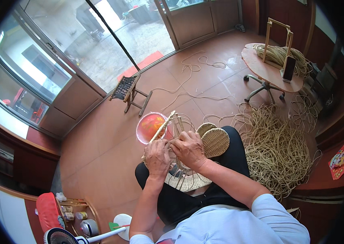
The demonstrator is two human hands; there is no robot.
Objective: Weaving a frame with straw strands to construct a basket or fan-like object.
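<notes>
My left hand (157,157) and my right hand (188,149) meet above my lap, fingers pinched together on thin straw cord. Beside them a thick braided straw edge (161,129) slants up and away, with loose cords (183,120) looping out past my fingers. Below my hands, a pale woven straw band (191,183) with cords strung across it lies between my thighs. Two oval woven pads (215,143), like soles, overlap on my right thigh next to my right wrist. The exact crossing of cord between my fingertips is mostly hidden.
A pink-rimmed bucket (141,134) stands just beyond my hands. To the right lies a big heap of straw cord (275,150). Farther off are a folding stool (124,88) and a round wheeled table (253,61) bearing coiled cord, a wooden frame and a phone. A fan (60,236) is at lower left.
</notes>
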